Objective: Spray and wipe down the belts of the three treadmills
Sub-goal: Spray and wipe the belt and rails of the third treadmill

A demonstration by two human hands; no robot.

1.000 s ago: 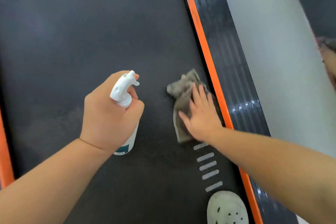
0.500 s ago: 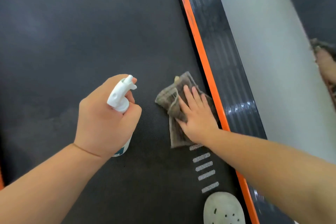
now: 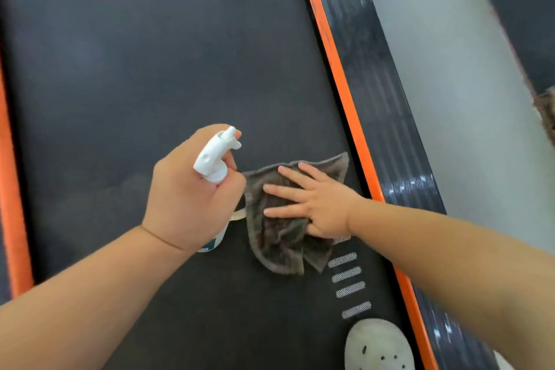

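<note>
Head view. I am gripping a white plastic trigger spray bottle (image 3: 214, 156) in my left hand (image 3: 192, 189). The fingers are curling round its neck, the nozzle is pointing up the belt, and the base is sitting just beside the cloth.

My right hand (image 3: 321, 204) is pressing flat, fingers straight and spread, on a crumpled grey-brown wiping cloth (image 3: 279, 246). The cloth is lying on the dark textured treadmill belt (image 3: 150, 69), toward its right side and near the orange edge strip (image 3: 339, 75). Its lower corner is touching the top of a column of short white dashes (image 3: 348, 276) printed on the belt.

A black ribbed side rail (image 3: 387, 93) is running outside the orange strip, with pale grey floor (image 3: 450, 84) beyond it. The toe of a white perforated clog (image 3: 378, 345) is standing on the belt at the bottom edge.

Progress, as a judgement: I am working through the wiping step on this one belt. A faint lighter patch (image 3: 120, 189) is showing left of my left hand, though I cannot tell whether it is spray or wear. The wide dark stretch above my hands is looking untouched, so most of this belt is probably waiting. The other two treadmills are not identifiable here, so their state is unknown.
</note>
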